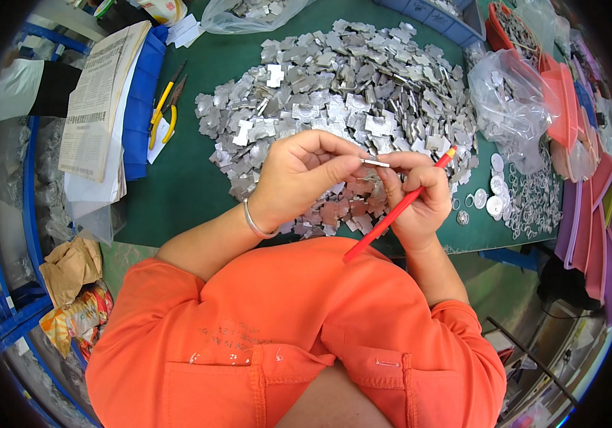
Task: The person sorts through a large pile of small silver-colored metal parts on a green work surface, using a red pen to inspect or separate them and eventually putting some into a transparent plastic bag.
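Observation:
Between both hands, just above the near part of a big heap of silvery flat metal pieces [349, 78], a small metal piece [375, 163] is held edge-on. My left hand [306, 175], with a silver bangle at its wrist, pinches one end of it between thumb and forefinger. The other end is in the fingertips of my right hand [416, 196]. A red pencil [398, 209] also rests in my right hand, slanting across the fingers with one end toward my clothing. Closed fingertips hide part of the metal piece.
Yellow-handled pliers [165, 118] lie left, beside a blue bin [145, 107] and stacked newspapers [99, 107]. At right are a clear plastic bag [509, 100], round metal discs [495, 205], metal rings [534, 203] and red baskets [563, 93]. A blue crate [438, 18] stands at the back.

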`<state>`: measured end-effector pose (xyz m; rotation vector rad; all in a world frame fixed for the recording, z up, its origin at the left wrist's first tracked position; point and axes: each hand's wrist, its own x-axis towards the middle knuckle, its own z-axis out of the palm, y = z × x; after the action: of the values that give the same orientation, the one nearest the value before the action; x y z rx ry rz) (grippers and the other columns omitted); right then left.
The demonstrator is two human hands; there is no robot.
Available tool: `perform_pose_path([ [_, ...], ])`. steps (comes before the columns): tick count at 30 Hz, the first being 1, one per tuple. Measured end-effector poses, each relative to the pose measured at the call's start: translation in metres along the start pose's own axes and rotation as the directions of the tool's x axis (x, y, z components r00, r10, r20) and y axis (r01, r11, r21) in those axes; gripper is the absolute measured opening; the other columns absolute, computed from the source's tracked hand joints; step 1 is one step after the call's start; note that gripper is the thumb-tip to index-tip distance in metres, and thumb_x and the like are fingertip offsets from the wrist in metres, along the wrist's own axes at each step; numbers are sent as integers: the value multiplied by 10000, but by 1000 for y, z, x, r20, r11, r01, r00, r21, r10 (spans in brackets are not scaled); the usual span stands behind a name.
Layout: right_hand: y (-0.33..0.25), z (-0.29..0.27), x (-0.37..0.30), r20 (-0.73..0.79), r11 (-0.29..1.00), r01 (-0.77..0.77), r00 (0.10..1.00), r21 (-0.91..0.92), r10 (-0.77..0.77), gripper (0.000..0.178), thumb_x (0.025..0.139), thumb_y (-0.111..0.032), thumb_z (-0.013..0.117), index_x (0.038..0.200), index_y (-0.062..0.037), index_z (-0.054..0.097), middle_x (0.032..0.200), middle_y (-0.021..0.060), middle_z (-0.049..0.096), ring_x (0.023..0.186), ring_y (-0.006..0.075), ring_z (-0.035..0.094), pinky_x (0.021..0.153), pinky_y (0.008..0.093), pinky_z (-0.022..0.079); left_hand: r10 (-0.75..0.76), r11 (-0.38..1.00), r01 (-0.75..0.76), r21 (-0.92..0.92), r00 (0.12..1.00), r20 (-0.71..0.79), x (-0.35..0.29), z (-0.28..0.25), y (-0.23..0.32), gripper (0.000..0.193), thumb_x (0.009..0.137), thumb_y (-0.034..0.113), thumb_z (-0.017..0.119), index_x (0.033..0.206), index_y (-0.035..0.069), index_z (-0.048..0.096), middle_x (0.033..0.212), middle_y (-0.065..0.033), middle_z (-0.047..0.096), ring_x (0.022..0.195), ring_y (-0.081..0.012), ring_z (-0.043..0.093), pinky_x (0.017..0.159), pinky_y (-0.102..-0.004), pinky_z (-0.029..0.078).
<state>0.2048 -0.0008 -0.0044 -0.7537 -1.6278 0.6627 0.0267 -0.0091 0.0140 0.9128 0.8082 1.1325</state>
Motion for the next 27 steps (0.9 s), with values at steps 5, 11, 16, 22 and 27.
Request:
perform_pose_path([
  [5,-2,-1,3,16,984,129,992,-121,-128,274,760,100,618,753,-45,385,895,177,607,739,186,628,587,262,506,55,998,-55,-18,998,-9,3,-2,-2,142,802,-56,586,941,-48,556,1038,-178,585,878,-184,603,718,-293,532],
  [11,-6,4,4,5,809,-400,897,431,441,230,811,103,537,807,-37,355,961,188,566,770,165,618,643,264,525,148,989,-147,23,988,-43,3,-3,-7,225,792,-58,596,1009,-54,536,1031,-122,592,873,-148,603,734,-254,520],
  [16,-8,9,0,27,809,-412,896,418,442,247,808,86,564,813,-46,354,955,178,568,628,103,573,545,217,505,279,946,-267,186,959,-45,4,1,-7,175,796,-41,604,967,-47,566,1006,-119,596,832,-137,611,681,-242,523],
  [22,-3,3,5,6,998,-66,998,-1,66,290,742,73,658,731,-43,393,817,144,606,615,120,595,496,225,491,9,988,5,155,996,-84,6,-4,-1,78,806,-13,608,872,-52,594,896,-110,600,765,-127,612,610,-230,517],
  [27,-10,5,9,34,987,-90,996,136,86,304,741,83,650,771,-31,371,952,184,554,712,208,641,575,274,551,129,991,-128,40,991,-25,11,-6,-1,73,790,-47,605,860,-52,585,891,-111,581,750,-139,607,600,-234,519],
])
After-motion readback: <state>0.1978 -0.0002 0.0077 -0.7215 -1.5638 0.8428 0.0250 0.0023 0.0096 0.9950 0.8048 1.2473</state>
